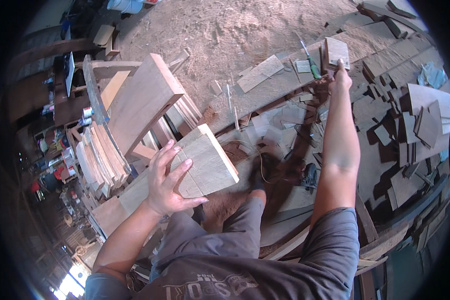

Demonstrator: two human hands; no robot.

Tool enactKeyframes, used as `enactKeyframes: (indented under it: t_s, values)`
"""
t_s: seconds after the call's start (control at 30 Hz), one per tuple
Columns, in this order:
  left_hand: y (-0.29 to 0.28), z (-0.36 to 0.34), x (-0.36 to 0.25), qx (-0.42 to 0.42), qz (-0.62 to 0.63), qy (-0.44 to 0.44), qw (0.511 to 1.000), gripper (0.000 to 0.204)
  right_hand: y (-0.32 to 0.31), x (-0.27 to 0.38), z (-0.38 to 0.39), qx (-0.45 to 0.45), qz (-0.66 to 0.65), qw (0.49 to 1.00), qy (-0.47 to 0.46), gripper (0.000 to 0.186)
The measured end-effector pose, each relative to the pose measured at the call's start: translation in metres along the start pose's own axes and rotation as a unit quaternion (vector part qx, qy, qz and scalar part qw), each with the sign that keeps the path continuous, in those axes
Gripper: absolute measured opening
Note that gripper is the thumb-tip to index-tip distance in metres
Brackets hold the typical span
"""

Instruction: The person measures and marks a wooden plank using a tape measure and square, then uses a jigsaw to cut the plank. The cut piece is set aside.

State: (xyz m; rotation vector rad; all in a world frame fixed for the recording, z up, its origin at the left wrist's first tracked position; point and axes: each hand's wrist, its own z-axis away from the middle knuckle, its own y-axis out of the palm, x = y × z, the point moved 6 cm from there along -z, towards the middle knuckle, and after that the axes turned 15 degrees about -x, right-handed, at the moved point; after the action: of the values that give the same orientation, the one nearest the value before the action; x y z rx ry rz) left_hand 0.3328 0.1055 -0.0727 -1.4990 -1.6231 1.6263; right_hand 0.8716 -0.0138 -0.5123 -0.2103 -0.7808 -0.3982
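Observation:
My left hand [167, 182] lies with fingers spread on a pale wooden board [205, 162], whose top has thin lines across it. The board's bright cut edge faces right, and what supports it from below is mostly hidden. Out at the upper right, my right hand [341, 77] grips a small rectangular wood block [337, 51], thumb on top and the other fingers largely hidden. Just left of that block, a green-handled screwdriver [312, 66] rests on a long plank [280, 90].
A thick wooden beam [145, 100] and stacked timber strips [100, 157] stand at the left. Wood offcuts [280, 122] litter the ground under the plank. Flat wood pieces [430, 125] are piled at the right. Sawdust [225, 35] covers the ground beyond.

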Motion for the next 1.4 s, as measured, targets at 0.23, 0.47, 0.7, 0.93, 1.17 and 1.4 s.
enactKeyframes:
  t_s: [0.23, 0.47, 0.7, 0.93, 1.17, 1.4]
  values:
    - [0.0, 0.002, 0.002, -0.02, 0.028, -0.014, 0.999, 0.098, 0.0, 0.012, -0.02, -0.052, 0.279, 0.955, -0.084, 0.06]
    - [-0.004, -0.002, -0.001, -0.015, 0.019, -0.022, 0.999, 0.09, -0.141, -0.074, 0.021, -0.073, 0.49, 0.81, -0.316, 0.089]
    - [-0.011, 0.004, 0.0, -0.033, 0.008, -0.014, 0.999, 0.097, -0.482, -0.237, 0.194, 0.011, 0.6, 0.798, 0.06, 0.046]
    - [-0.009, 0.018, 0.005, -0.079, 0.028, -0.014, 0.996, 0.097, -0.602, -0.201, 0.282, 0.002, 0.592, 0.789, 0.163, 0.037]
    - [-0.027, 0.029, 0.021, -0.239, 0.182, -0.089, 0.95, 0.036, -0.499, -0.08, 0.315, 0.072, 0.408, 0.91, -0.011, 0.026]
    - [-0.091, 0.124, 0.021, -0.168, 0.152, -0.179, 0.958, 0.027, -0.37, -0.035, 0.446, 0.226, 0.243, 0.913, -0.237, 0.032]
